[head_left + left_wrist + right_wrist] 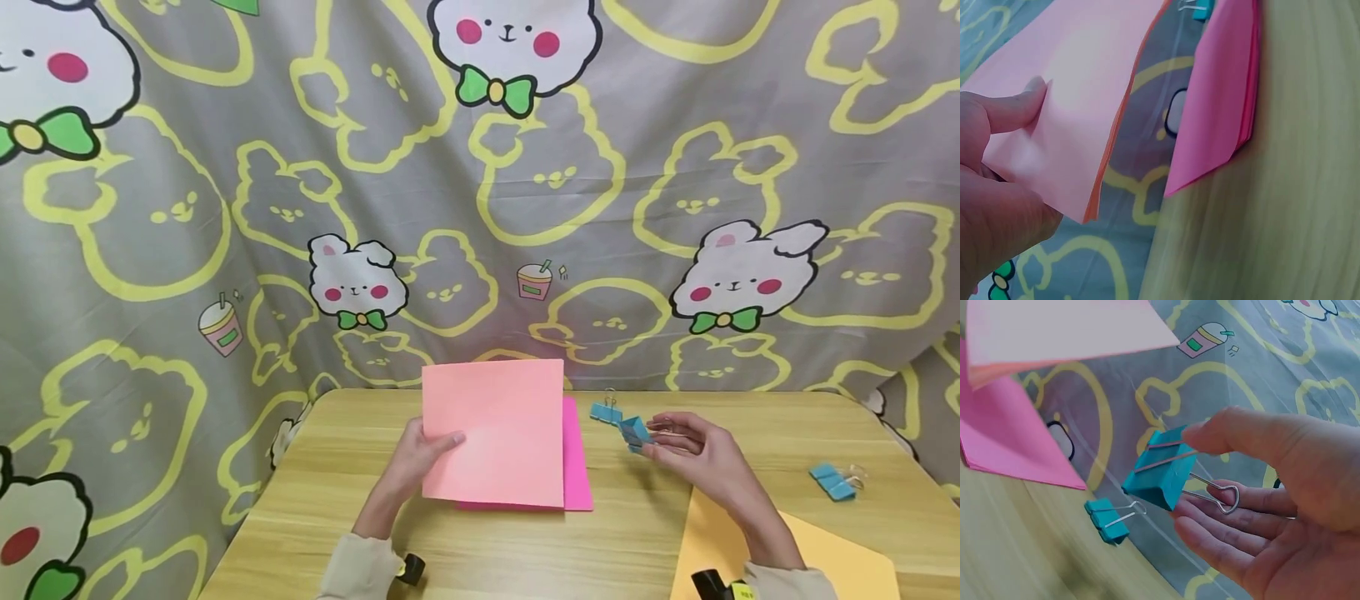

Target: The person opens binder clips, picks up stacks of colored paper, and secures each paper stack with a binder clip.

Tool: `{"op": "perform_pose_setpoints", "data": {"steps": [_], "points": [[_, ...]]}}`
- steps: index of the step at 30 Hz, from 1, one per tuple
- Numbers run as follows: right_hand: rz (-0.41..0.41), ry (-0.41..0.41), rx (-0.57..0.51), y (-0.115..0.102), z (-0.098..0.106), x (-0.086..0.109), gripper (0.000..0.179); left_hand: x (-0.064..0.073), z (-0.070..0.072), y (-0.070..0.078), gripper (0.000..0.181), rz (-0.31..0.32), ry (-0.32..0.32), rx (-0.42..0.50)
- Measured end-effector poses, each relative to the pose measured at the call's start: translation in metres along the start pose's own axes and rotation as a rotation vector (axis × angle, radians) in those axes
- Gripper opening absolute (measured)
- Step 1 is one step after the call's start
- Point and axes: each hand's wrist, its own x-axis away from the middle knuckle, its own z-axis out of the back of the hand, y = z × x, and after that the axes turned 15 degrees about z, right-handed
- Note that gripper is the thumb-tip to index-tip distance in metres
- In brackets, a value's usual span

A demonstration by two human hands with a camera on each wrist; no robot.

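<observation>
My left hand (416,458) grips a stack of light pink paper (498,433) by its left edge, thumb on the front face. In the left wrist view, several orange-tinted sheet edges show along the stack's side, and the fingers behind it are hidden. Held up, the stack partly covers a magenta paper stack (577,467) on the table. My right hand (705,454) holds a blue binder clip (1160,469): the thumb presses on one wire handle, which lies against the clip body, while the other handle sits by the fingers. Beyond it, another blue binder clip (605,412) lies on the table.
A third blue binder clip (832,482) lies at the right of the wooden table (315,500). Yellow-orange paper (840,554) lies under my right forearm. A grey patterned curtain (450,200) hangs behind the table's far edge and along its left side.
</observation>
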Motion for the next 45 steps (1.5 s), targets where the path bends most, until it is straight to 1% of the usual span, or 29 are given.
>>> {"op": "perform_pose_setpoints", "data": {"steps": [7,14,19,21,26,29,33,37,42,45], "points": [[-0.069,-0.01,-0.079,-0.002,-0.005,0.0,0.055,-0.003,-0.011,-0.003,0.023,0.001,-0.037,-0.017],[-0.072,-0.061,-0.068,-0.003,-0.012,-0.003,0.049,-0.004,-0.014,-0.005,0.024,0.003,-0.066,0.001],[-0.079,-0.093,-0.098,-0.004,-0.014,-0.004,0.045,-0.005,-0.017,-0.005,0.026,0.02,-0.065,0.02],[-0.063,-0.107,-0.121,-0.003,-0.014,-0.003,0.041,-0.005,-0.018,-0.005,0.026,0.028,-0.062,0.019],[0.035,-0.159,-0.217,0.003,-0.014,-0.001,0.032,-0.004,-0.021,-0.005,0.027,0.04,-0.085,0.03],[0.078,-0.179,-0.26,0.004,-0.014,-0.001,0.029,-0.004,-0.021,-0.006,0.029,0.042,-0.101,0.041],[0.111,-0.192,-0.299,0.004,-0.014,-0.001,0.027,-0.003,-0.021,-0.005,0.029,0.035,-0.107,0.048],[0.141,-0.22,-0.327,0.004,-0.013,-0.001,0.024,-0.003,-0.022,-0.004,0.03,0.045,-0.107,0.045],[0.152,-0.241,-0.347,0.006,-0.014,-0.001,0.023,-0.001,-0.023,-0.002,0.031,0.052,-0.112,0.041],[0.156,-0.244,-0.358,0.006,-0.014,-0.001,0.021,0.0,-0.023,-0.001,0.031,0.045,-0.121,0.044]]}}
